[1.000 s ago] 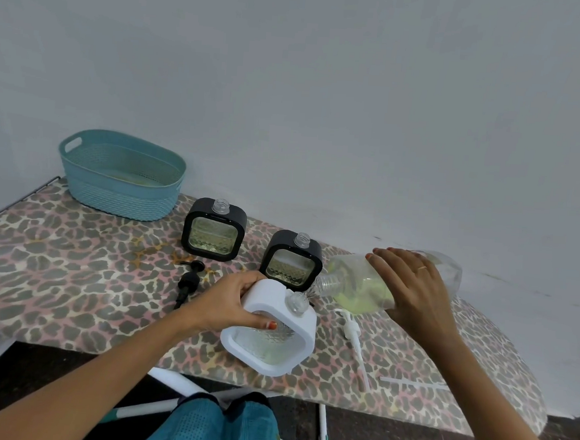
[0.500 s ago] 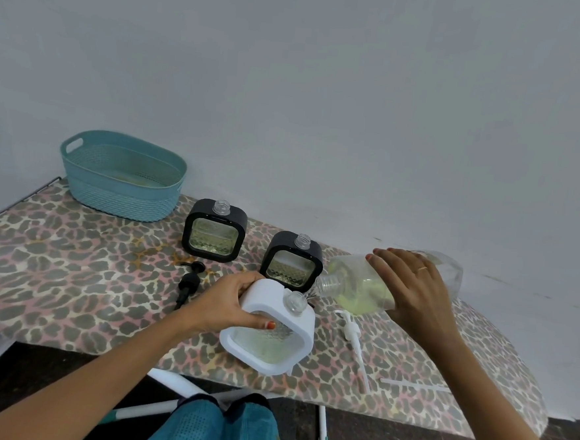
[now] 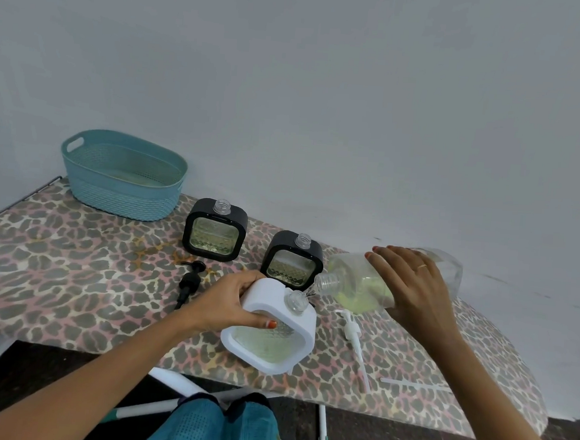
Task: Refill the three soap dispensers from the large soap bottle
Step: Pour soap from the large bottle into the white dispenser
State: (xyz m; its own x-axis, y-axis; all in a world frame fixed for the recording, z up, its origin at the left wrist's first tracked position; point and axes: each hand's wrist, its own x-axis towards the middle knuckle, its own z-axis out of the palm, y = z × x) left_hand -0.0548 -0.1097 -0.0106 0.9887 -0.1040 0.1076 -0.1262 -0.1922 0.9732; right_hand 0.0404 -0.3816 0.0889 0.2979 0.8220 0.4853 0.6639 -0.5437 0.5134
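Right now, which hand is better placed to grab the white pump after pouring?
Probably the right. The white pump lies just below the right hand, right of the white dispenser that the left hand grips. The right hand would first have to set down the large bottle.

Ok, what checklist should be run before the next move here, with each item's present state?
1. Left hand grips the white square-framed plastic soap dispenser, tilted: ok.
2. Right hand holds the large clear soap bottle on its side: ok.
3. Bottle mouth lined up over the dispenser's open neck: cannot tell.
4. Two black square-framed dispensers upright, uncapped: ok.
5. White pump lies on the leopard-print cover, apart from the pour: ok.
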